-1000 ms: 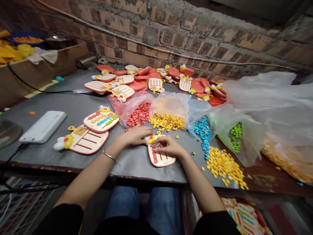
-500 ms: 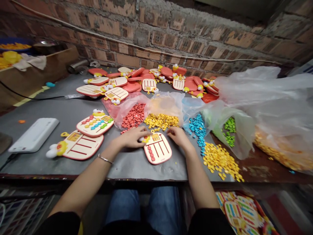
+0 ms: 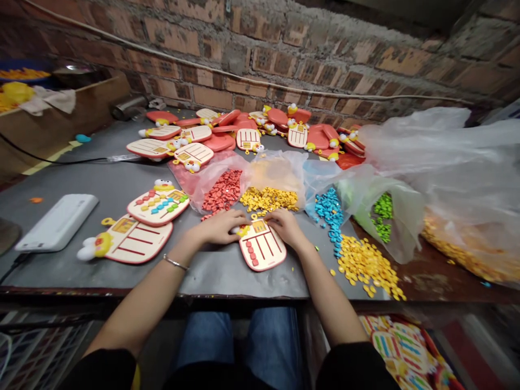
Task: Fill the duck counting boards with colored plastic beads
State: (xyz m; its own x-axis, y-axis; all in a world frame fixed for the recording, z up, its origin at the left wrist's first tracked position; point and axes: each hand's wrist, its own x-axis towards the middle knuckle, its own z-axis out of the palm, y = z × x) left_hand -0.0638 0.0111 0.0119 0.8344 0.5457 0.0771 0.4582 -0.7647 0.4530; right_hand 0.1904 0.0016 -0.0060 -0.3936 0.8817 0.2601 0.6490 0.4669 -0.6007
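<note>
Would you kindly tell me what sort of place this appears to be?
Probably a small toy workshop: open bags of coloured pieces sit on the table, many similar boards are heaped near a rough brick wall, and the nearest board has one slot lined with red pieces.

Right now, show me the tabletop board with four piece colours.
The top board, between white box and left hand; the board beneath shows none, the board at the hands only red pieces.
</note>
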